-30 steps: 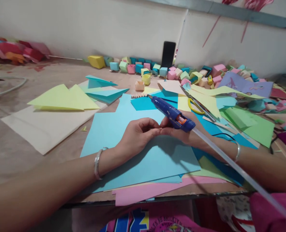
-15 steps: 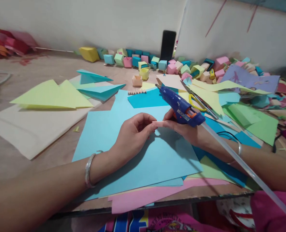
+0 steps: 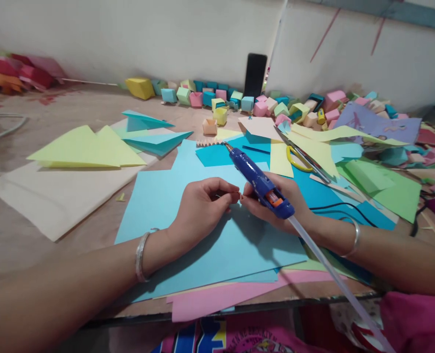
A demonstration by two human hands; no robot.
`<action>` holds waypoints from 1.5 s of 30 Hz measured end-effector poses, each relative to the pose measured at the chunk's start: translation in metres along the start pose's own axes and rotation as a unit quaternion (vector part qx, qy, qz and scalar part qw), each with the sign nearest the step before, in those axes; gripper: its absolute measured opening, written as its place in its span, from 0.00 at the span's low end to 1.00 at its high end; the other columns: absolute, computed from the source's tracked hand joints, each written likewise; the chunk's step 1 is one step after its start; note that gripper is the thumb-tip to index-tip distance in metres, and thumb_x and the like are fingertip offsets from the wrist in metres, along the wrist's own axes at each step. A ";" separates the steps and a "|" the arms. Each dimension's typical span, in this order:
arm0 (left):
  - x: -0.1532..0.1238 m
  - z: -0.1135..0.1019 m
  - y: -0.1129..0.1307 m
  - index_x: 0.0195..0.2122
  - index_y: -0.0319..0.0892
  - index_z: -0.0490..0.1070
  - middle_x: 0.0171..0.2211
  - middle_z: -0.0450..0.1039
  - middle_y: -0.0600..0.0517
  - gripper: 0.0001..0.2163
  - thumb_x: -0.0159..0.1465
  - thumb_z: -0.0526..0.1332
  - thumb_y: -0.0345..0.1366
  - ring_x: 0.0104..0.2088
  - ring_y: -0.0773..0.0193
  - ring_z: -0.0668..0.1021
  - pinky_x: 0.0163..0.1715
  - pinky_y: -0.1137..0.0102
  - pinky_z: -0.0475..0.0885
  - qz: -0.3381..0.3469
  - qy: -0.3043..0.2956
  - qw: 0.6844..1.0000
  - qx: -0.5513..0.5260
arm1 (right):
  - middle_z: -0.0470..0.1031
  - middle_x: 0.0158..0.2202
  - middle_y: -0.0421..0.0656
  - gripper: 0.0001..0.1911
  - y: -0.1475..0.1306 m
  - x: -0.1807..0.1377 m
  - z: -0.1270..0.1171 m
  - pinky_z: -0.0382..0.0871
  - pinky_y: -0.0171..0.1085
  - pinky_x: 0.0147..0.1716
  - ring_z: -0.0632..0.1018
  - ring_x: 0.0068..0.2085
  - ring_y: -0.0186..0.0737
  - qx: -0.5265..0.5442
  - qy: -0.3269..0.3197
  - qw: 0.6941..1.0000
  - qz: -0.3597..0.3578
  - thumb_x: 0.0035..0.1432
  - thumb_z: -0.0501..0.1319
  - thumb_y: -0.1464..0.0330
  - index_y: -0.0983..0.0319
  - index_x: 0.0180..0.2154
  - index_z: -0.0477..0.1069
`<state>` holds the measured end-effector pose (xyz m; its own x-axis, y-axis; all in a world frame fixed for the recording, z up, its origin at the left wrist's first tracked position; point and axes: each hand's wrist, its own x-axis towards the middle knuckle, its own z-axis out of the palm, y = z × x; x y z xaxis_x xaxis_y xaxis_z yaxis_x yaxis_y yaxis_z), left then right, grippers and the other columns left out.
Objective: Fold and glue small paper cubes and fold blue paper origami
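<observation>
My right hand [image 3: 276,203] is wrapped round a blue glue gun [image 3: 259,182] whose nozzle points away to the upper left. A long clear glue stick [image 3: 335,279] juts from its back toward me. My left hand [image 3: 202,208] is closed in a pinch, its fingertips meeting the right hand's fingertips over a tiny pinkish paper piece [image 3: 239,195] that is barely visible. Both hands hover over a large light blue paper sheet [image 3: 158,196] on top of a stack of coloured sheets.
Yellow-handled scissors [image 3: 301,159] lie just beyond the right hand. Folded yellow [image 3: 85,149] and teal [image 3: 154,139] paper sits to the left on a cream sheet [image 3: 55,196]. Several small paper boxes [image 3: 220,100] line the wall beside a black phone [image 3: 255,76]. Green paper [image 3: 382,186] and scraps lie to the right.
The glue gun has tilted down and its nozzle has swung left. The small pink strip between my fingertips is now almost hidden in the pinch.
</observation>
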<state>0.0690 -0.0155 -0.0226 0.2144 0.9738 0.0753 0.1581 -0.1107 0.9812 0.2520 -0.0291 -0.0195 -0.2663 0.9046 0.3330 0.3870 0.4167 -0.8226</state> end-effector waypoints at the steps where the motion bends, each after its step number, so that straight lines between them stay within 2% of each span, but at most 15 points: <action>1: 0.000 0.000 0.000 0.28 0.40 0.77 0.25 0.78 0.53 0.05 0.55 0.62 0.25 0.23 0.70 0.75 0.23 0.74 0.71 0.003 0.005 1.000 0.003 | 0.71 0.28 0.37 0.08 -0.001 0.000 0.000 0.65 0.34 0.28 0.69 0.27 0.31 0.001 0.004 1.000 0.002 0.53 0.68 0.67 0.61 0.33 0.71; 7: -0.005 0.001 0.001 0.29 0.41 0.79 0.29 0.80 0.53 0.01 0.56 0.67 0.30 0.24 0.69 0.77 0.25 0.73 0.75 0.035 0.042 0.998 -0.015 | 0.72 0.30 0.38 0.07 -0.002 -0.001 0.003 0.66 0.34 0.29 0.71 0.28 0.31 0.026 0.033 0.999 0.010 0.53 0.67 0.67 0.61 0.33 0.71; 12: -0.010 0.003 0.000 0.39 0.45 0.81 0.39 0.79 0.51 0.08 0.59 0.65 0.29 0.30 0.66 0.79 0.31 0.68 0.78 0.093 0.029 0.995 -0.011 | 0.73 0.31 0.38 0.07 0.004 0.003 0.006 0.67 0.34 0.30 0.72 0.30 0.32 0.036 0.075 0.996 -0.009 0.54 0.68 0.68 0.60 0.33 0.71; 15: -0.013 0.002 -0.002 0.42 0.47 0.81 0.41 0.78 0.50 0.11 0.61 0.63 0.28 0.35 0.63 0.78 0.32 0.67 0.77 0.117 0.015 0.993 0.021 | 0.73 0.32 0.38 0.07 0.005 0.005 0.007 0.68 0.35 0.32 0.72 0.31 0.33 0.040 0.074 0.996 -0.020 0.54 0.68 0.68 0.60 0.32 0.71; 20: -0.015 0.001 0.000 0.43 0.50 0.81 0.40 0.77 0.50 0.14 0.62 0.60 0.26 0.37 0.63 0.77 0.33 0.68 0.74 0.112 0.007 0.993 0.023 | 0.74 0.34 0.39 0.06 0.008 0.003 0.008 0.70 0.38 0.34 0.74 0.33 0.36 0.053 0.072 0.996 -0.012 0.55 0.67 0.66 0.59 0.32 0.71; 27: -0.023 0.001 0.005 0.50 0.53 0.77 0.46 0.73 0.48 0.20 0.61 0.59 0.25 0.45 0.60 0.75 0.38 0.65 0.74 0.070 -0.038 0.997 0.012 | 0.74 0.33 0.40 0.07 0.013 0.006 0.006 0.70 0.39 0.34 0.74 0.33 0.36 0.050 0.078 0.996 0.011 0.54 0.67 0.64 0.60 0.31 0.72; 33: -0.026 0.003 0.004 0.53 0.57 0.75 0.51 0.69 0.49 0.23 0.60 0.59 0.25 0.54 0.55 0.71 0.51 0.59 0.73 0.089 -0.080 0.992 -0.032 | 0.74 0.33 0.40 0.10 0.012 0.007 0.006 0.71 0.40 0.36 0.74 0.34 0.38 0.055 0.091 0.994 0.028 0.52 0.69 0.63 0.59 0.31 0.71; 41: -0.022 0.002 0.003 0.53 0.58 0.75 0.52 0.67 0.49 0.23 0.60 0.60 0.26 0.54 0.56 0.71 0.53 0.58 0.71 0.060 -0.116 0.989 -0.076 | 0.74 0.30 0.39 0.09 0.007 0.006 0.002 0.70 0.39 0.34 0.74 0.32 0.36 0.037 0.102 0.994 0.011 0.53 0.69 0.64 0.60 0.29 0.71; 45: -0.017 -0.001 0.004 0.52 0.54 0.75 0.50 0.68 0.48 0.21 0.60 0.60 0.27 0.53 0.57 0.72 0.50 0.61 0.73 0.084 -0.126 0.988 -0.041 | 0.74 0.30 0.38 0.08 0.009 0.006 0.003 0.69 0.37 0.33 0.74 0.31 0.35 0.046 0.107 0.993 0.003 0.52 0.69 0.65 0.60 0.29 0.71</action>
<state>0.0654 -0.0323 -0.0195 0.4651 0.8619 0.2021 0.0228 -0.2399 0.9705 0.2514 -0.0196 -0.0264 -0.0663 0.9097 0.4100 0.3030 0.4099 -0.8603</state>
